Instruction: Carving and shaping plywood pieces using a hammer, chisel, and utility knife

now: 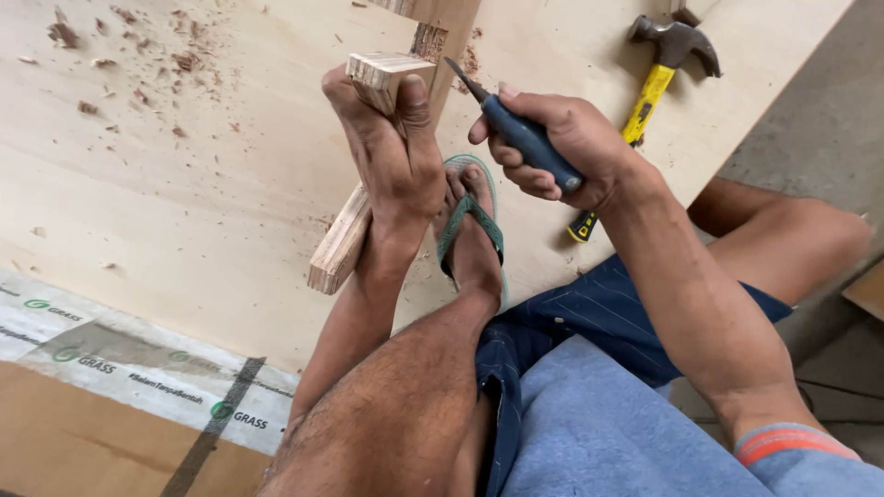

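1. The left hand (391,152) is closing its grip around a pale, layered plywood strip (354,216), fingers and thumb wrapping the upper end and holding it tilted on a large, light plywood sheet (184,202).
2. The strip's lower end is resting on the sheet, near the sheet's near edge; its upper cut end is showing above the thumb.
3. The right hand (562,147) is gripping a blue-handled chisel (516,133) firmly, the metal blade pointing up and to the left, its tip sitting just beside the top of the strip.
4. A foot in a green flip-flop sandal (471,225) is pressing on the sheet between the two hands, just beside the strip.
5. A claw hammer with a yellow-and-black handle (649,101) is lying on the sheet toward its far right corner, behind the right hand and apart from it.
6. Wood chips (138,64) are lying scattered toward the sheet's far left corner.
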